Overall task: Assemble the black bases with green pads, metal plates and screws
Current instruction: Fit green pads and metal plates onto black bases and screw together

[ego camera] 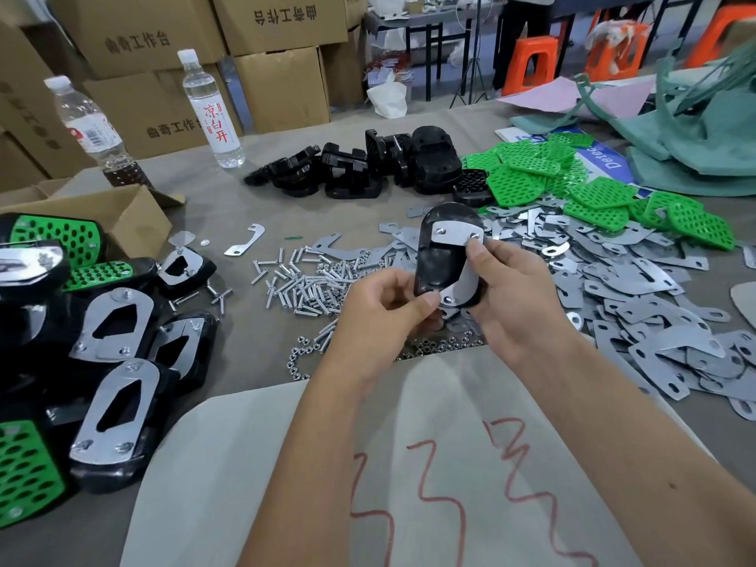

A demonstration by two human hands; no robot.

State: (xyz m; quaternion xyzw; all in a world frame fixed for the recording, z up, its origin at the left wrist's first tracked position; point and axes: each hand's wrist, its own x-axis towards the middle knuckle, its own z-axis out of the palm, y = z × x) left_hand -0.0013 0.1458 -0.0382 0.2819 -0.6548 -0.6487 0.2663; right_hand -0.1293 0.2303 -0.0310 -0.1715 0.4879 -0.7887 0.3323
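1. Head view shows both hands holding one glossy black oval plastic base (433,255) upright above the grey cloth-covered table (229,362), between the loose screw pile and the plate heap.
2. Right hand (513,294) wraps the base's right edge, thumb pressing near the upper screw on the curved silver metal plate (456,233); left hand (386,306) pinches the lower end by another screw head.
3. My judgement: the plates are seated and the screws are being set or tightened. Keep the right thumb pinning the plate so its holes stay lined up.
4. Turn each fastener finger-tight first; a tilted screw could cross-thread.
5. Small zinc hex nuts (433,345) lie just below the hands, bright steel screws (298,284) to the left, so either is close to reach.
6. Perforated green plastic pads (601,194) sit well apart at right; whether this base already carries one cannot be told.
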